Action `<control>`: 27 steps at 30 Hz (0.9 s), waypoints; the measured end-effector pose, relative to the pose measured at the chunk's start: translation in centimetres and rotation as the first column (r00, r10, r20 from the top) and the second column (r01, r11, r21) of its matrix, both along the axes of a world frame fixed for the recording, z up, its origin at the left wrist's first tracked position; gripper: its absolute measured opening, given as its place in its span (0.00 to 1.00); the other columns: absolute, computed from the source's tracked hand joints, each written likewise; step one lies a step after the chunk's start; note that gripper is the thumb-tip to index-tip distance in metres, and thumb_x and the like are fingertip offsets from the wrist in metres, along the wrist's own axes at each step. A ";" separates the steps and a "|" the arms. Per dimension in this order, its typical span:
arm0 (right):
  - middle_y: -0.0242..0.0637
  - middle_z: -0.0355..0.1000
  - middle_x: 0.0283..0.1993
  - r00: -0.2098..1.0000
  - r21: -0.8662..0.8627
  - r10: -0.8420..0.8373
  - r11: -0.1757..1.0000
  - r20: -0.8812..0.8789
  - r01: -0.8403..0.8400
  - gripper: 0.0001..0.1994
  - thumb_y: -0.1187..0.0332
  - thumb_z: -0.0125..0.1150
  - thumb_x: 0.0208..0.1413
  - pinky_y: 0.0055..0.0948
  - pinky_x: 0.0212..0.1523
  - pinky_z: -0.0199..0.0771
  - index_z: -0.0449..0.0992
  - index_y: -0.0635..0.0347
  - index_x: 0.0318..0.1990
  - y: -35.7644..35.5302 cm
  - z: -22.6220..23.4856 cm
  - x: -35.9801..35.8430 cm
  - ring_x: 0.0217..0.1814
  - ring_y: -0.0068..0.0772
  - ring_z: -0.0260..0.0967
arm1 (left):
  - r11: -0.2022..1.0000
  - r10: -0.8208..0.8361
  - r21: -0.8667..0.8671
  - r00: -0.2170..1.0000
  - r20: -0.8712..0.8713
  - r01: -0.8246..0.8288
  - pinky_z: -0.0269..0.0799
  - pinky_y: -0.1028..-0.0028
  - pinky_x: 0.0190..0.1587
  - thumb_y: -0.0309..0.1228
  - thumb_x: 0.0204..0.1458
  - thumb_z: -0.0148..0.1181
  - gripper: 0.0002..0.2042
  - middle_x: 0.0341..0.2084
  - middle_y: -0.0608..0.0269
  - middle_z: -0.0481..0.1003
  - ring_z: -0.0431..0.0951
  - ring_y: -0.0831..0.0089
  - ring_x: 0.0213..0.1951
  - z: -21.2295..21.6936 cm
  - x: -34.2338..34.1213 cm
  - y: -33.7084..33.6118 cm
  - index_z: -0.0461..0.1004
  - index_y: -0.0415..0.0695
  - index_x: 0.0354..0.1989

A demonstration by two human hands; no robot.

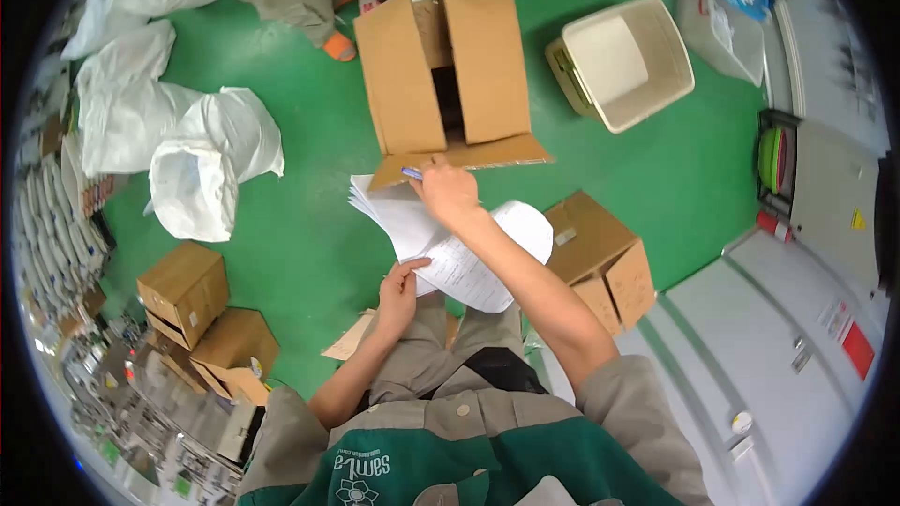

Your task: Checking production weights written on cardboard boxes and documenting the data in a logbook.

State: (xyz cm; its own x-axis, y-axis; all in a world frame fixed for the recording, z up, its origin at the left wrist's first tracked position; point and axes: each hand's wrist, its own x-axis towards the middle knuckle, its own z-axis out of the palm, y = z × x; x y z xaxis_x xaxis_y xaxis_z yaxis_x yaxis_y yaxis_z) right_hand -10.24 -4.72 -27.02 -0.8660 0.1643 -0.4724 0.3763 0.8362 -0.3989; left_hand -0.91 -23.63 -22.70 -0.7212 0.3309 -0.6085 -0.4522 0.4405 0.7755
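A stack of white printed paper sheets (pixel 455 272) hangs in front of me, its pages fanned at the far left and curling over to the right. My left hand (pixel 401 286) is closed on the near left edge of the sheets, thumb on top. Above the far part of the stack, my right hand (pixel 448 192) is closed on a blue pen (pixel 411 172), whose end sticks out to the left. That hand lies right by the near flap of an open cardboard box (pixel 492 66); whether it touches the flap I cannot tell. My right forearm crosses over the paper.
A beige plastic bin (pixel 689 70) stands on the green floor (pixel 314 131) at far right. Another cardboard box (pixel 600 253) is close on my right; several more (pixel 183 286) stand at left. White sacks (pixel 216 155) lie far left. Someone's orange-tipped shoe (pixel 339 47) is beyond.
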 end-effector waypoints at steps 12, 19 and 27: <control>0.52 0.72 0.50 0.479 -0.085 -0.878 0.479 -0.014 0.874 0.34 0.44 0.59 0.54 0.41 0.47 0.74 0.67 0.65 0.58 18.2 8.6 27.7 0.46 0.51 0.75 | 0.906 -0.396 0.087 0.902 -0.170 0.414 0.55 0.82 0.30 0.15 0.55 0.45 0.17 0.31 0.67 0.70 0.61 0.82 0.29 4.6 3.9 12.0 0.78 0.41 0.46; 0.31 0.73 0.29 -0.071 -0.443 -0.997 -0.082 0.041 0.893 0.23 0.54 0.66 0.54 0.22 0.32 0.66 0.76 0.69 0.42 20.7 8.8 43.6 0.30 0.17 0.65 | 0.707 -0.599 0.160 0.704 -0.382 0.688 0.57 0.81 0.29 0.12 0.52 0.45 0.17 0.36 0.65 0.75 0.62 0.80 0.27 2.5 8.7 25.8 0.77 0.40 0.45; 0.33 0.68 0.21 -0.279 -0.351 -0.958 -0.240 -0.064 0.905 0.20 0.56 0.64 0.55 0.26 0.25 0.62 0.75 0.71 0.35 24.6 -0.9 53.1 0.24 0.20 0.60 | 0.534 -0.745 0.482 0.656 -0.121 0.695 0.58 0.82 0.31 0.31 0.56 0.40 0.24 0.60 0.61 0.67 0.60 0.87 0.31 -7.7 16.1 41.0 0.66 0.33 0.60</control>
State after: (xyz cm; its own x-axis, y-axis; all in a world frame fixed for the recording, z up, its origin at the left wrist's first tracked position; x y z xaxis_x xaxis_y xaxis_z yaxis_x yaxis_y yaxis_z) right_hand 42.87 19.83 -27.91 0.2386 0.8638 -0.4437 0.5236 -0.4992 -0.6904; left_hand 15.15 17.41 -30.42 -0.0642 0.9575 -0.2812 -0.2190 0.2614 0.9401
